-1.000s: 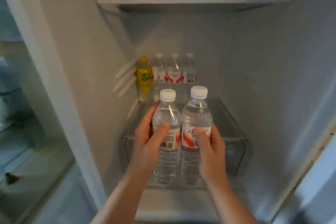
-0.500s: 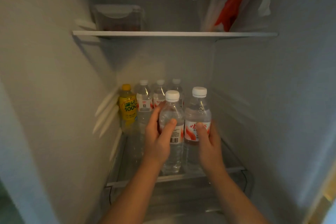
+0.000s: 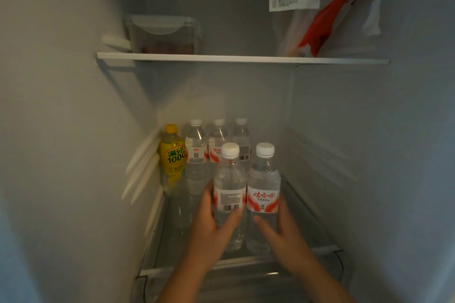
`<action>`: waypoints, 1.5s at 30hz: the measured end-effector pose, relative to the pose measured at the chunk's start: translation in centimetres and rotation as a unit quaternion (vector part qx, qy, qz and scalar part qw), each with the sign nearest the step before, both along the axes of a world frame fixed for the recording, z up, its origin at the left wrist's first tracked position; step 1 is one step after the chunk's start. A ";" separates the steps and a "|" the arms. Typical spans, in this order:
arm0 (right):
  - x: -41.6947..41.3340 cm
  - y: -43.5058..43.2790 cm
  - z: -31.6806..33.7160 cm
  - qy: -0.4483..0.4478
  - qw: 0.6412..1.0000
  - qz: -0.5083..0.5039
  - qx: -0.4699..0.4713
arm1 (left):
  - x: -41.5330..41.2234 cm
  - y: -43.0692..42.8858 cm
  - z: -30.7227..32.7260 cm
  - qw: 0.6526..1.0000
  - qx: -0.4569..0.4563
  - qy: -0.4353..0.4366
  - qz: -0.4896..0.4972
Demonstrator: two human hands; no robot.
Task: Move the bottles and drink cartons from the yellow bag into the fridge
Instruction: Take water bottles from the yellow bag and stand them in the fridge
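Left hand [image 3: 209, 229] grips the left bottle [image 3: 230, 194] and right hand [image 3: 285, 236] grips the right bottle [image 3: 263, 192], both upright and touching just inside the front edge of the fridge shelf [image 3: 327, 249], with 4 back-row bottles [image 3: 197, 152] beyond toward the back-left corner.

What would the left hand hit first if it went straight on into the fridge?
Probably the back row of water bottles: the left hand grips the near bottle, which stands right in front of them. The gap between is hard to judge.

Left front btl [image 3: 229, 187] beside right front btl [image 3: 263, 187] on lower shelf [image 3: 157, 270], juice btl [image 3: 172, 155] + 3 back btls [image 3: 218, 140] behind.
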State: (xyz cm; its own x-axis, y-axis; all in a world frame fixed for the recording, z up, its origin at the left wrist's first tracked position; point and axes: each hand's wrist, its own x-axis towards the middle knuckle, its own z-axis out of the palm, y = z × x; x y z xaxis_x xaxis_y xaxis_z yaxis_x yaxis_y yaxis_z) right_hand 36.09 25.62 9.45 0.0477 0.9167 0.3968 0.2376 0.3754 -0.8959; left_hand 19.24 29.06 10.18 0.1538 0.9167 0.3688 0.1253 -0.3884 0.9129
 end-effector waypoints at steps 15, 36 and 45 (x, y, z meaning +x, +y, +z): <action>1.9 1.7 -1.6 -0.040 0.988 -0.109 -0.104 | -0.8 0.6 -3.4 0.972 -0.029 0.092 0.212; 4.6 14.1 -1.5 -0.111 0.957 -0.247 -0.103 | -4.1 5.2 -1.7 0.913 -0.050 0.108 0.391; 5.8 19.2 -3.6 -0.129 0.956 -0.244 -0.101 | -3.9 6.5 -1.2 0.906 -0.063 0.119 0.401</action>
